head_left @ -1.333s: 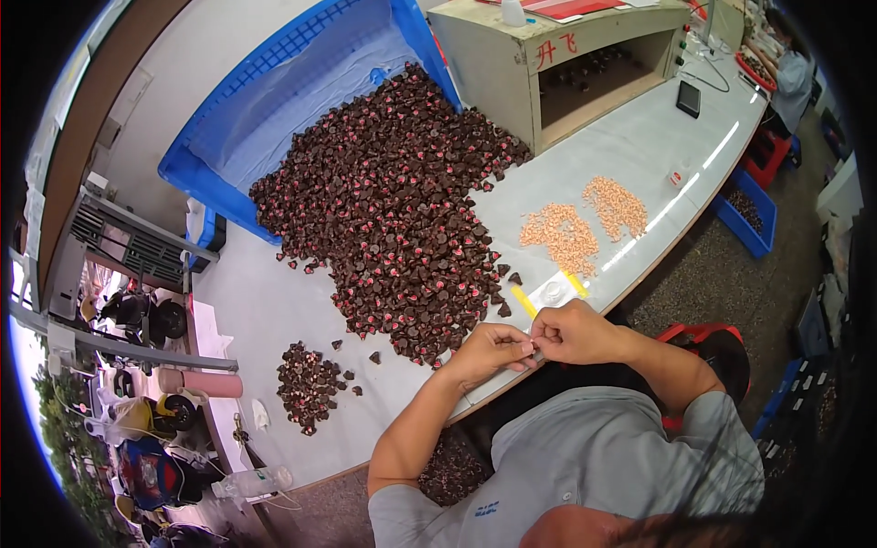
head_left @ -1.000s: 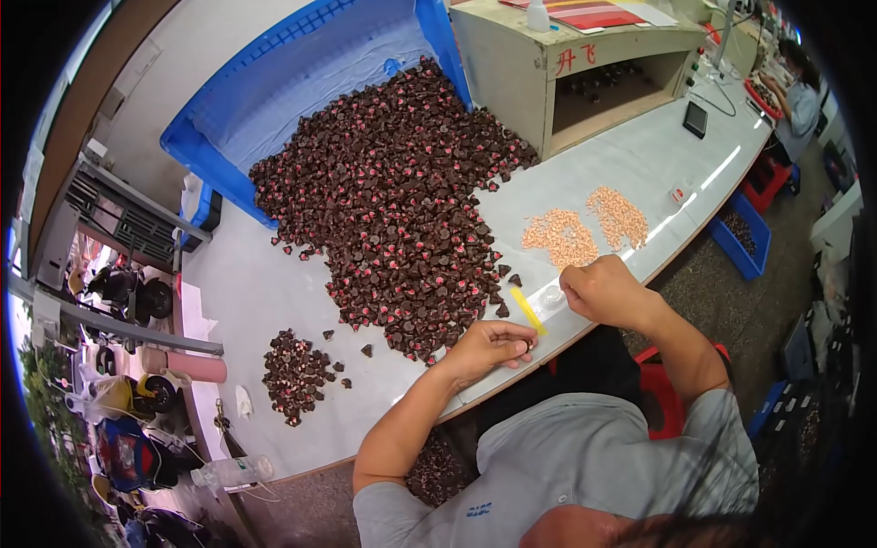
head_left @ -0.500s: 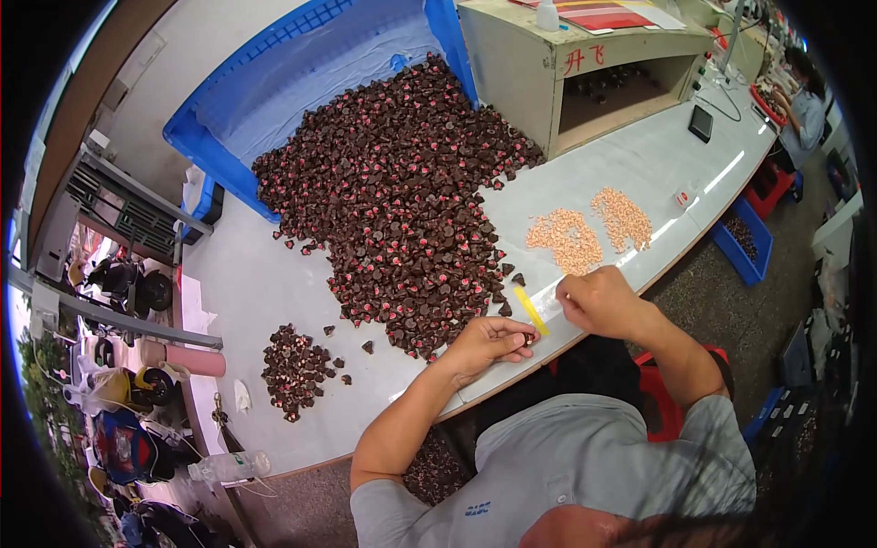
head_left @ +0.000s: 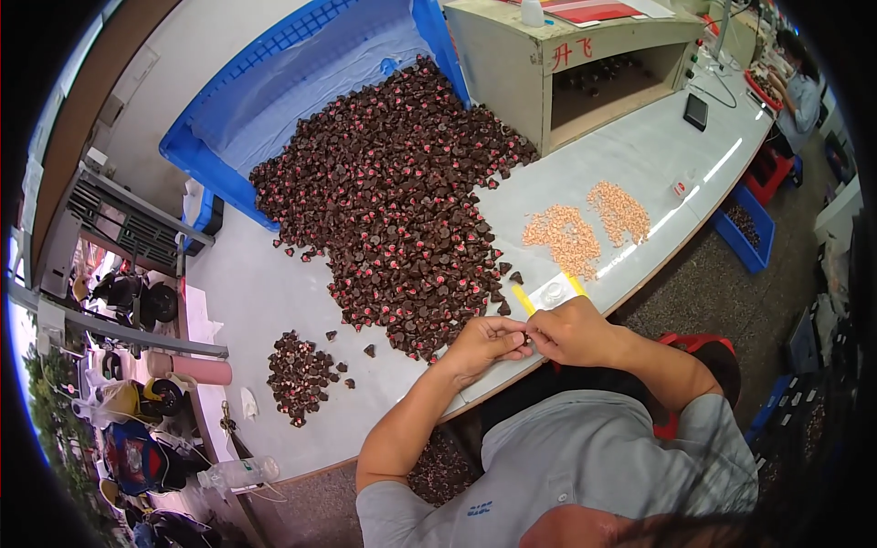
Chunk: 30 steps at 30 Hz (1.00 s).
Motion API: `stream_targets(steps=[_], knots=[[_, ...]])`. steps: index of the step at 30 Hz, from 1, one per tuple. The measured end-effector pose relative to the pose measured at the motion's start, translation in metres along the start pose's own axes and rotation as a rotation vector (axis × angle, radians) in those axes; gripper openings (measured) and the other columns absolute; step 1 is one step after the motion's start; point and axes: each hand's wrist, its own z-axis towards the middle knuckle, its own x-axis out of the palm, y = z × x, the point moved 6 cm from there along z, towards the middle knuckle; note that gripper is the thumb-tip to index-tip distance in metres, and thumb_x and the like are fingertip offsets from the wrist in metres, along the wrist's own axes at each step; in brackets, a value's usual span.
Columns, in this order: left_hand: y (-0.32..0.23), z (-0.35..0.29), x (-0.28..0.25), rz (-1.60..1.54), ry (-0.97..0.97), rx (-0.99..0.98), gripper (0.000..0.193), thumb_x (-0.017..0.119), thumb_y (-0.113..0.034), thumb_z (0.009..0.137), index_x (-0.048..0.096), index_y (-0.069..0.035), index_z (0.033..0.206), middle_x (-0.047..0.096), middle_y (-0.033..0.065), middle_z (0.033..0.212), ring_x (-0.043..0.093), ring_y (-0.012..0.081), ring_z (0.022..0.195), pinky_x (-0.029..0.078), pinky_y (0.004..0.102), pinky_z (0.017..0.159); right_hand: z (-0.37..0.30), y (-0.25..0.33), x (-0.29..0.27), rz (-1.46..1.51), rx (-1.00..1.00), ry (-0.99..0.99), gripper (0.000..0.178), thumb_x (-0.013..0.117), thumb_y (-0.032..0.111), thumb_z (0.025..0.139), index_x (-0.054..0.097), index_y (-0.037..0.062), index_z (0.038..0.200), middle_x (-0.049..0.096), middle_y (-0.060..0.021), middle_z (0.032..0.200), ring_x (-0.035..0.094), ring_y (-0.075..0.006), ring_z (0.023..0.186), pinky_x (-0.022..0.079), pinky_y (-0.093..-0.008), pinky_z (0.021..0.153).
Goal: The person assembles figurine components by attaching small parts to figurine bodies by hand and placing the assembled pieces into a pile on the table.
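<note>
- Currently, a small dark piece [head_left: 527,339] sits at your fingertips, just right of the near end of the big heap of dark pieces [head_left: 411,219]; your fingers partly hide it.
- Your left hand [head_left: 484,349] appears to pinch this piece narrowly between thumb and forefinger.
- Your right hand [head_left: 575,333] meets it from the other side, fingers curled close; whether they grip anything, you cannot tell from this view.
- Half a second ago your right hand was over the white pad [head_left: 554,294]; now it has come back to your left, so both hands seem to be working on one piece.
- That uncovers the pad, right of the heap, with a yellow strip [head_left: 523,300] along its left side.
- Beyond the pad, also right of the heap, lie two patches of pale bits [head_left: 559,236].
- Left of the heap's near end is a smaller dark pile [head_left: 298,377].
- Behind the heap, a blue bin [head_left: 174,151] lies tipped towards you.
</note>
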Motion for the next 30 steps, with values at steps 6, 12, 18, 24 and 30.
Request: stream_targets(steps=[6, 12, 18, 24, 30], knots=[[-0.001, -0.002, -0.001, -0.038, -0.026, 0.006, 0.025, 0.064, -0.006, 0.094, 0.064, 0.006, 0.116, 0.069, 0.0153, 0.108, 0.071, 0.0204, 0.093, 0.059, 0.0258, 0.082, 0.008, -0.012, -0.006, 0.334, 0.333, 0.078, 0.014, 0.07, 0.011, 0.085, 0.058, 0.0048, 0.09, 0.061, -0.0091, 0.06, 0.064, -0.0294, 0.056, 0.047, -0.0379, 0.051], [0.002, -0.002, -0.002, 0.007, 0.009, 0.009, 0.025, 0.067, -0.006, 0.093, 0.066, 0.006, 0.114, 0.07, 0.0166, 0.108, 0.071, 0.0221, 0.09, 0.059, 0.0274, 0.082, 0.0, -0.012, 0.006, 0.279, 0.393, 0.132, 0.025, 0.073, 0.015, 0.085, 0.053, 0.0046, 0.096, 0.063, -0.0101, 0.065, 0.064, -0.0259, 0.06, 0.045, -0.0354, 0.054], [-0.001, -0.006, -0.002, 0.002, -0.002, 0.005, 0.027, 0.068, -0.01, 0.092, 0.066, 0.006, 0.115, 0.07, 0.014, 0.109, 0.07, 0.0175, 0.091, 0.058, 0.0271, 0.081, -0.008, -0.045, -0.012, 0.782, 0.609, -0.163, 0.018, 0.069, 0.008, 0.089, 0.052, 0.0057, 0.095, 0.056, 0.0018, 0.072, 0.052, -0.0049, 0.065, 0.041, -0.0219, 0.058], [-0.052, -0.039, 0.01, 0.217, -0.095, 0.114, 0.028, 0.07, -0.015, 0.091, 0.067, 0.001, 0.113, 0.07, 0.0071, 0.101, 0.065, 0.0112, 0.085, 0.052, 0.023, 0.073, -0.046, -0.086, -0.042, 0.612, 0.638, -0.535, 0.01, 0.063, 0.005, 0.093, 0.053, 0.0066, 0.096, 0.054, 0.0041, 0.079, 0.048, -0.0019, 0.069, 0.038, -0.0186, 0.061], [-0.091, -0.142, -0.065, 1.109, -0.976, 0.394, 0.035, 0.07, -0.007, 0.084, 0.063, -0.001, 0.118, 0.071, 0.008, 0.098, 0.065, 0.017, 0.08, 0.053, 0.0305, 0.075, -0.048, -0.092, -0.057, 0.525, 0.6, -0.522, 0.007, 0.058, 0.001, 0.095, 0.052, 0.0045, 0.095, 0.046, 0.0063, 0.076, 0.042, -0.0009, 0.067, 0.034, -0.0175, 0.06]])
